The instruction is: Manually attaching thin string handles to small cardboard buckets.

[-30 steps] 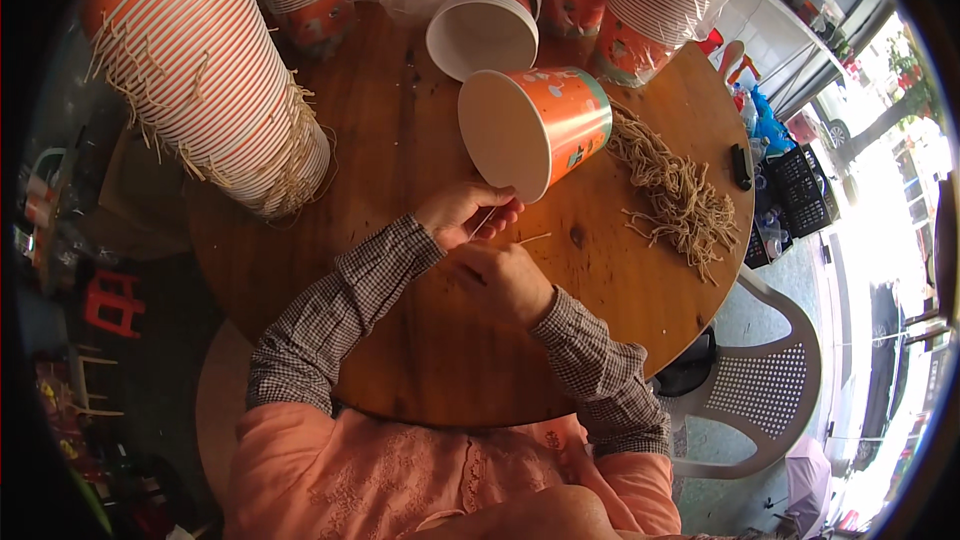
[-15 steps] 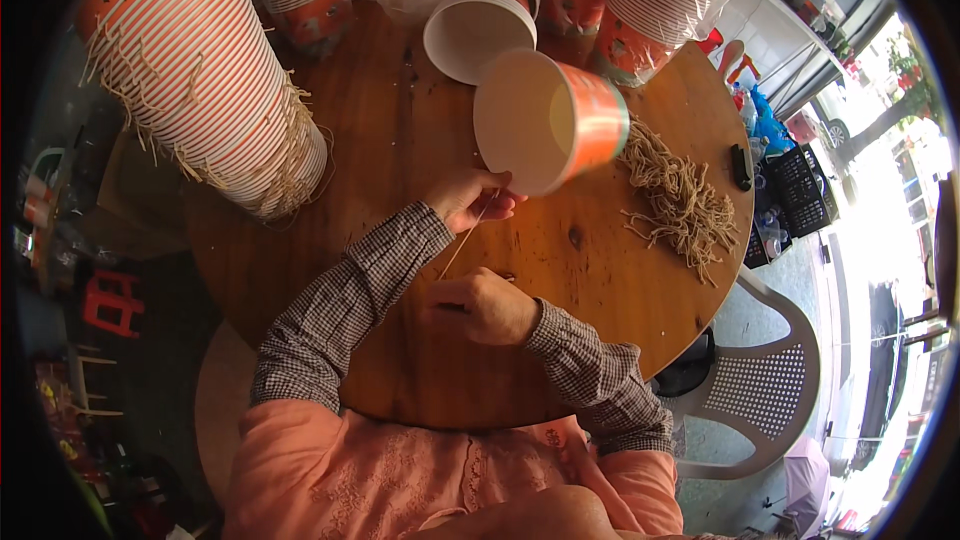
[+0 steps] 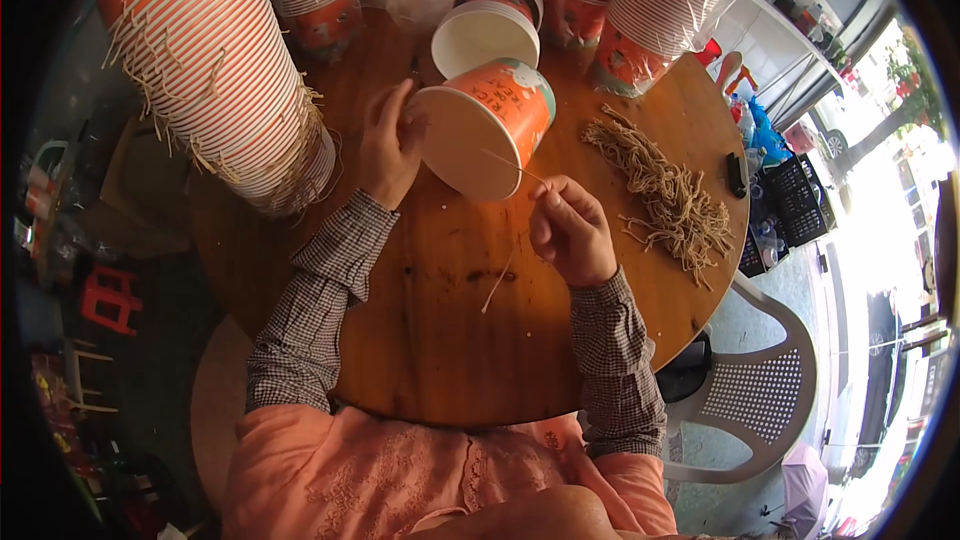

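An orange paper bucket [image 3: 515, 105] with a pale round end lies tilted at the middle of the table, that end toward me. My left hand [image 3: 390, 145] is beside its left edge, fingers raised and apart; whether they touch the edge is hard to tell. On the other side, my right hand [image 3: 575, 230] pinches a thin piece of twine [image 3: 525, 173] that runs across the bucket's near end. A loose tail of twine hangs below the right hand. Farther back lie more paper buckets [image 3: 485, 37] on their sides.
A tall stack of buckets [image 3: 215, 70] with twine strands leans at the left. Plastic-wrapped stacks [image 3: 650, 20] stand at the back. A heap of twine [image 3: 670, 200] lies on the right of the round wooden table [image 3: 430, 340]. A plastic chair [image 3: 755, 395] stands at the right.
The bucket has shifted left and turned, showing more of its printed side. My left hand has moved up and left, opening out; my right hand has moved up and right with the twine.
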`<state>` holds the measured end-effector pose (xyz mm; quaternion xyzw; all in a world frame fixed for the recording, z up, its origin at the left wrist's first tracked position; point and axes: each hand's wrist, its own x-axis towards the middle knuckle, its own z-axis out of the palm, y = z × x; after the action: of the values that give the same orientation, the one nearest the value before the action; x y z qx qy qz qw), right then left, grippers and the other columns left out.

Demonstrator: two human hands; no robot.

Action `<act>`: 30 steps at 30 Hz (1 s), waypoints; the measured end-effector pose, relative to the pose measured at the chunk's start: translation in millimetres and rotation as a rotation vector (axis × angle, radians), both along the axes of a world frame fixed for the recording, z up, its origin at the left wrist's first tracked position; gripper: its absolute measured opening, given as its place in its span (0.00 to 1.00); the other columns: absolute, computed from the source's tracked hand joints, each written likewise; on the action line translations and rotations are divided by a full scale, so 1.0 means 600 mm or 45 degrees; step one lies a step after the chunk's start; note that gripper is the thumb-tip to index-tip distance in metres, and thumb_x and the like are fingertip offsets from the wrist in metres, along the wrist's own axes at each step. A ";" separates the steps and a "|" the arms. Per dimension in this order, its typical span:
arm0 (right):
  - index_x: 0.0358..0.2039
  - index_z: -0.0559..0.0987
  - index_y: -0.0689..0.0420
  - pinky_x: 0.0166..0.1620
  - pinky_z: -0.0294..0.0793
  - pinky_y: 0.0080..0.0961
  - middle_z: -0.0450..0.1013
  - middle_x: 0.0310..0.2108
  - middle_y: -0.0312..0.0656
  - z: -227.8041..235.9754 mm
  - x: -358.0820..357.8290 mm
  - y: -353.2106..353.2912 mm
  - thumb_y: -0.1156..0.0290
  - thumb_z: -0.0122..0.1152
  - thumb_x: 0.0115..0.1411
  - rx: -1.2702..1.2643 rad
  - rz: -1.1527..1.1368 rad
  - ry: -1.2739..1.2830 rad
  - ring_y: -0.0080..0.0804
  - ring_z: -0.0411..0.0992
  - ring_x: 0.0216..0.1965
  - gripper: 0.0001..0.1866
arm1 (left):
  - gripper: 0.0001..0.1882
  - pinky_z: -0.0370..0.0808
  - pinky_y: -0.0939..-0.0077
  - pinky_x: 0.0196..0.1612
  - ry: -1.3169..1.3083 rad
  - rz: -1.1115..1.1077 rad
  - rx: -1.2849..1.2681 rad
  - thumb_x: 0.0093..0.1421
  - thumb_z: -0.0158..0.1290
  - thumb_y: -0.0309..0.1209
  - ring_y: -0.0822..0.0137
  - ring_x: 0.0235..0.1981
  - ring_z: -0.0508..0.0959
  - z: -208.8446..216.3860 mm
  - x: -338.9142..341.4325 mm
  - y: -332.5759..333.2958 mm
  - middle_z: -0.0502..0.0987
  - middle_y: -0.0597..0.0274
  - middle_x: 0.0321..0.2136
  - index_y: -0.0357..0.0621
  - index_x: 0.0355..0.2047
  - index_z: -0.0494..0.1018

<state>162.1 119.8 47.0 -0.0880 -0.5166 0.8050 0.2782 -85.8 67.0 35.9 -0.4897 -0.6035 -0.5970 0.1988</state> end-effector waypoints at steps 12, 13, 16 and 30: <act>0.39 0.71 0.57 0.22 0.69 0.18 0.70 0.22 0.38 -0.030 -0.029 -0.015 0.67 0.45 0.69 -0.322 -0.150 0.063 0.24 0.68 0.18 0.08 | 0.17 0.74 0.75 0.44 -1.448 -1.554 -0.858 0.67 0.48 0.37 0.71 0.40 0.76 -0.073 0.145 -0.086 0.75 0.62 0.38 0.36 0.46 0.73; 0.39 0.71 0.57 0.22 0.69 0.18 0.70 0.22 0.38 -0.031 -0.031 -0.011 0.67 0.45 0.69 -0.322 -0.148 0.065 0.24 0.68 0.18 0.08 | 0.17 0.74 0.75 0.44 -1.446 -1.551 -0.858 0.67 0.48 0.37 0.71 0.40 0.76 -0.078 0.139 -0.089 0.75 0.62 0.38 0.36 0.46 0.73; 0.38 0.71 0.58 0.21 0.69 0.18 0.71 0.22 0.38 -0.038 -0.028 -0.002 0.67 0.45 0.69 -0.293 -0.199 0.023 0.24 0.69 0.18 0.09 | 0.15 0.72 0.80 0.43 -1.397 -1.490 -0.862 0.65 0.51 0.36 0.76 0.37 0.74 -0.075 0.137 -0.092 0.75 0.65 0.37 0.37 0.44 0.73; 0.36 0.73 0.59 0.20 0.68 0.19 0.72 0.22 0.38 -0.039 -0.021 0.007 0.69 0.52 0.65 -0.191 -0.265 -0.235 0.24 0.69 0.18 0.07 | 0.14 0.73 0.82 0.27 -1.032 -1.283 -0.756 0.68 0.46 0.35 0.78 0.19 0.71 -0.077 0.089 -0.102 0.69 0.70 0.16 0.36 0.33 0.72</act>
<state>149.7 123.9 23.4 -0.2351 -0.4666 0.7966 0.3040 -32.1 6.0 -10.1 -0.4820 -0.4671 -0.5619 -0.4835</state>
